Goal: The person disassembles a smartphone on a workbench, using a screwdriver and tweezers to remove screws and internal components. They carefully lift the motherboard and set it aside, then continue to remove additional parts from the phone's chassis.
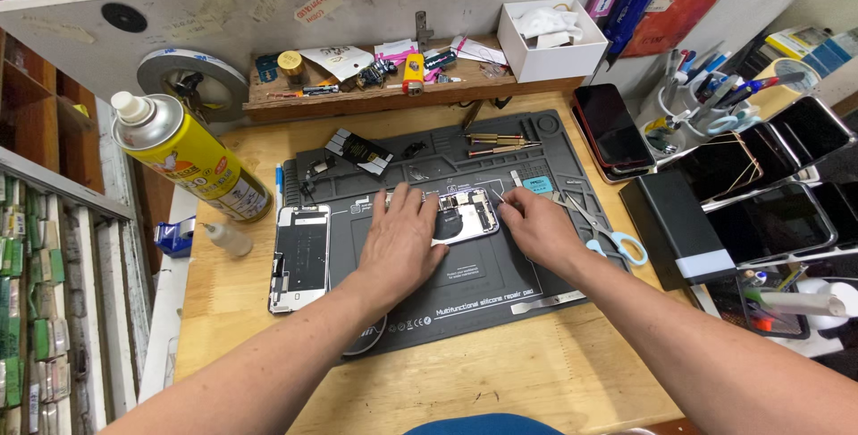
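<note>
Opened phone body (pixel 465 214) at repair mat (pixel 500 283) centre, long axis left-right. Left hand (pixel 399 243) flat on its left end, fingers spread. Right hand (pixel 534 225) nearer right end, fingers pinched on thin tool (pixel 497 194), tip toward phone.

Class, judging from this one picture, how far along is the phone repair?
Done: the phone body lies open, its screen panel set aside. In hand: left hand steadies it, right hand works with tweezers. Left: screen is not yet refitted.
</note>
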